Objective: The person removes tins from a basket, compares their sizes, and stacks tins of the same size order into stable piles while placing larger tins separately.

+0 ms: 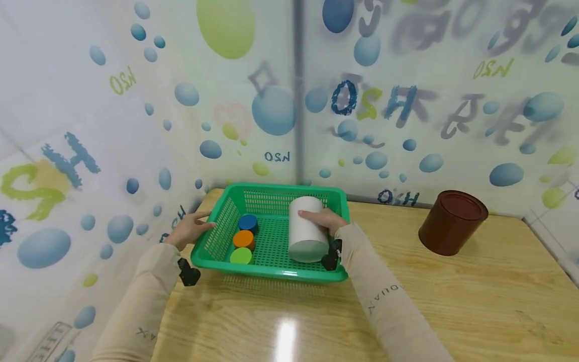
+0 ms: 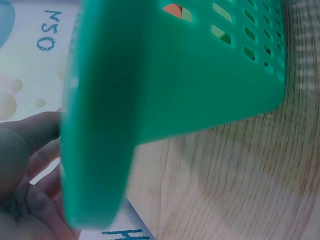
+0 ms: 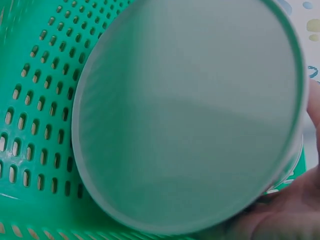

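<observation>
And here's the right hand [image 1: 326, 219], spread wide over the white can [image 1: 304, 223], fingers laid across its side and holding it! The can is on its side in the right half of the basket [image 1: 289, 272], one round end towards the wearer; whether it touches the basket floor, I can't tell. Over on the left, the left hand [image 1: 186, 230] is at the rim, fingers extended and loose rather than clenched. Good spot for steadying, I'd say: a light press there should stop the basket skidding on the counter [image 1: 407, 306]. The can looks smooth and round, so it may roll; keep the thumb and fingers well opposed, and move it slowly. Mind the neighbours: blue [image 1: 248, 224], orange [image 1: 244, 240] and green caps [image 1: 242, 256], rowed up in the left half, would be easily knocked.
</observation>
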Motion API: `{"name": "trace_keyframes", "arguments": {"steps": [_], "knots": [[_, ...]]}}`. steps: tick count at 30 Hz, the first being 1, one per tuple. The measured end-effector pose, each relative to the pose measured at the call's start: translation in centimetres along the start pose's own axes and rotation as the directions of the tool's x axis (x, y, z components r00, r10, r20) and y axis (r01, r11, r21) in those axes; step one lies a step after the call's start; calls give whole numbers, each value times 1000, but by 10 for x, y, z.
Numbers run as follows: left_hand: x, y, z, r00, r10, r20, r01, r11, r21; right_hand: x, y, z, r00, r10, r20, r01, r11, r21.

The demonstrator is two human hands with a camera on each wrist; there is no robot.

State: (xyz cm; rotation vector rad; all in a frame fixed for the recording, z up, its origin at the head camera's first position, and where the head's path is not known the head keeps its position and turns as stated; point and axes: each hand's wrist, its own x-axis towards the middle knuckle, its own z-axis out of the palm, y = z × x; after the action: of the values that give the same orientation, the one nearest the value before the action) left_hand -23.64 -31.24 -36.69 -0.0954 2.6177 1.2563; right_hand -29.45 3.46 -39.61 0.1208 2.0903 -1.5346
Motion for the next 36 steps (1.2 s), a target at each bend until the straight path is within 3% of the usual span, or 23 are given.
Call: {"name": "trace_keyframes", "arguments": {"steps": [22, 28, 36], "knots": [[0, 1, 2, 1000, -1, 1, 1, 1000, -2, 0, 2, -2, 1000, -10, -25, 11, 999, 42], [0, 1, 0, 1000, -4, 8, 4, 1000, -9, -2, -5, -4, 999, -38, -9, 39, 993, 114], [1, 1, 0, 1000, -12, 0, 12, 1000, -6, -14, -22, -7, 994, -92, 63, 70, 956, 284]]}}
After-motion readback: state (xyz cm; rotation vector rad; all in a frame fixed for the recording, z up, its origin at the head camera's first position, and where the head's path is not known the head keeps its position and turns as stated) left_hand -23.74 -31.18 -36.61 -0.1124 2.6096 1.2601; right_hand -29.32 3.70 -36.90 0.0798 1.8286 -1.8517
